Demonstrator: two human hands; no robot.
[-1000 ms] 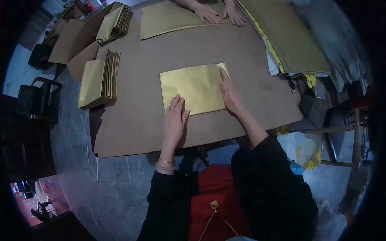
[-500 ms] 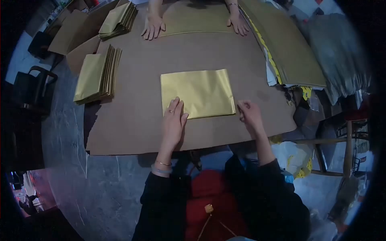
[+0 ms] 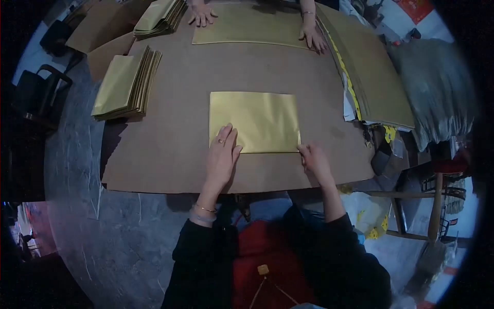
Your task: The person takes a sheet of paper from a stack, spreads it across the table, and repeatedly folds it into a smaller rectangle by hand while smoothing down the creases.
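One sheet (image 3: 265, 116) lying flat | left hand (image 3: 219, 164) pressing, fingers extended, apparently steadying it | right hand (image 3: 317, 164) pinching its near-right corner, apparently controlling the edge

No readable text, label, brand, number or sign is showing anywhere in the scene.
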